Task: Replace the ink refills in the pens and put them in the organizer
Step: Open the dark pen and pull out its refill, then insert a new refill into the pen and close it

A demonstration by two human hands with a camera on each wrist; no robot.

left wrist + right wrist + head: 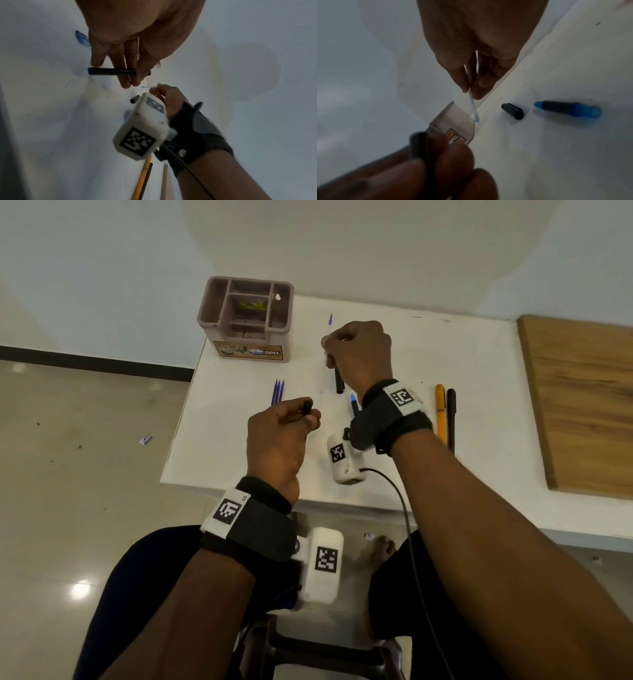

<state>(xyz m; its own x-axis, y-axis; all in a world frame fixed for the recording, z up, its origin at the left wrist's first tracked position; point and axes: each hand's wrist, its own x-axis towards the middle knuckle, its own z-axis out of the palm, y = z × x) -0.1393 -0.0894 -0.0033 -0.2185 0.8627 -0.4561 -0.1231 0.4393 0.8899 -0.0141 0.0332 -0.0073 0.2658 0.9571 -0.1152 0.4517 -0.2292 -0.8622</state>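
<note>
**Refill out of the barrel, one part in each hand**

The left hand (279,433) has its fingers (125,70) curled round a black pen barrel (111,71), held above the white surface (239,440). The right hand (358,350) pinches a clear, nearly empty refill (472,104) between thumb and fingers, further from the person than the barrel and apart from it. A black cap (512,111) and a blue grip piece (568,108) lie on the surface near the right wrist. Spare blue refills (278,391) lie to the left, the organizer (246,318) at the far left corner, an orange pen (441,412) and a black pen (451,416) to the right.
</note>
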